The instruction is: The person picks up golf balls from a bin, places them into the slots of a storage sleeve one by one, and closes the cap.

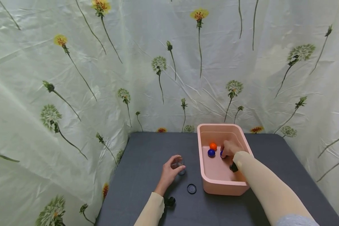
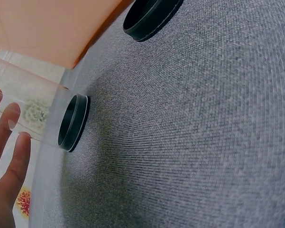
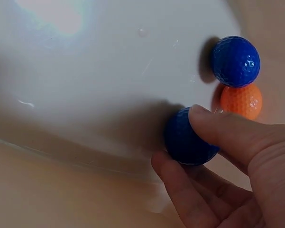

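Nearest, a black lid (image 1: pixel 191 188) lies on the grey table (image 1: pixel 147 157), just right of the left hand (image 1: pixel 169 172) and beside the pink tub (image 1: pixel 212 185). The left hand has its fingers curled around a clear jar (image 1: pixel 179 165) that stands on the table. Farther, inside the tub, the right hand (image 1: pixel 230 149) pinches a blue ball (image 3: pixel 189 137) between thumb and fingers. Just beyond this grip lie a second blue ball (image 1: pixel 211 153) and an orange ball (image 1: pixel 213 146), touching each other.

The right hand (image 1: pixel 230 148) is hiding most of a blue ball (image 1: pixel 221 153) in the head view. The frame edge is cutting off the lid (image 2: pixel 149 16) in the left wrist view.
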Tool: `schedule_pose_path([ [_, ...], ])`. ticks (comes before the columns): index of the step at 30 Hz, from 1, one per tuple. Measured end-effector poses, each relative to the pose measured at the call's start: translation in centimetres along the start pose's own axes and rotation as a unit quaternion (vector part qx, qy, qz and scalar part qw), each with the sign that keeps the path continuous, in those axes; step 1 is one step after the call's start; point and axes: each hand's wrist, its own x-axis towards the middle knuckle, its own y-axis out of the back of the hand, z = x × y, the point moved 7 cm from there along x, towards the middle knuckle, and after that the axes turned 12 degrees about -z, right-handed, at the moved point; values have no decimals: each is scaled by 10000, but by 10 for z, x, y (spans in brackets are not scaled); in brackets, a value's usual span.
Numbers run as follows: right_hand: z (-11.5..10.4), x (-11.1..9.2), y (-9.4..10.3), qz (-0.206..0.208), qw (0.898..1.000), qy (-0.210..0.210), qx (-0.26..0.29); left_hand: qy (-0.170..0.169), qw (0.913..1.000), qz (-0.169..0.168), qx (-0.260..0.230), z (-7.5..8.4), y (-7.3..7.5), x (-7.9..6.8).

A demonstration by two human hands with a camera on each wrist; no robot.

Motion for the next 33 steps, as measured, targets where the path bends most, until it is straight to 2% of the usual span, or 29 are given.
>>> schedule_pose_path([
  [7, -4, -7, -3, -223, 9997, -30, 129, 58, 10000, 23, -1, 2, 0, -3],
  [12, -12, -13, 3, -264, 9994, -34, 200, 127, 9999, 52, 21, 2, 2, -2],
  [17, -18, -16, 11, -162, 9996, 34, -246, 199, 9998, 43, 88, 5, 2, 0],
  [23, -32, -18, 18, -141, 9933, 540, -1009, 308, 9989, 147, 325, 14, 3, -1],
  [28, -39, -28, 19, -145, 9898, 731, -1211, 317, 9975, 222, 594, 26, 8, -4],
  [33, -46, -42, 19, -160, 9853, 986, -1384, 220, 9973, 234, 654, 39, 12, -9],
])
